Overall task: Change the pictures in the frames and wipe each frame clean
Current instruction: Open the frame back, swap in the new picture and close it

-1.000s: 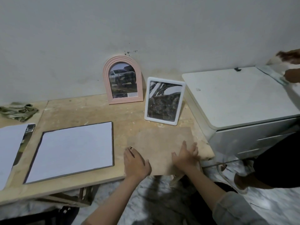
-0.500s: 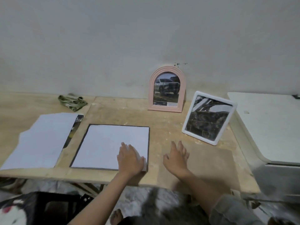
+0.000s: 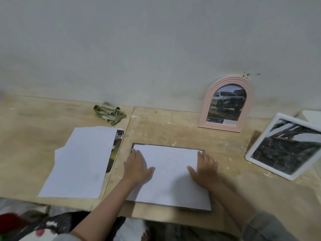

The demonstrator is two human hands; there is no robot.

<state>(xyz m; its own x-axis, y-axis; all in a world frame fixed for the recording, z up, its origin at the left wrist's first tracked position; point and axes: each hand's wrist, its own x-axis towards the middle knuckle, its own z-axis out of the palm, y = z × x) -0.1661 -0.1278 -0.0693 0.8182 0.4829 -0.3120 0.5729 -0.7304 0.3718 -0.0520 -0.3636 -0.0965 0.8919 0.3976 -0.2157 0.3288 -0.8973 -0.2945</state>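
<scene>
Frames come in three here: a dark frame lies flat at the table's near edge with a white sheet covering its face, a pink frame leans on the wall beyond it, and a white frame tilts up to its right. Left hand and right hand both rest flat on the sheet, fingers spread, one at each side edge of the dark frame. Likely the sheet is being seated; pressing evenly outward from its middle would keep it square inside the border without creasing. A cloth lies beyond the dark frame, left, for wiping. Loose paper sits just left.
</scene>
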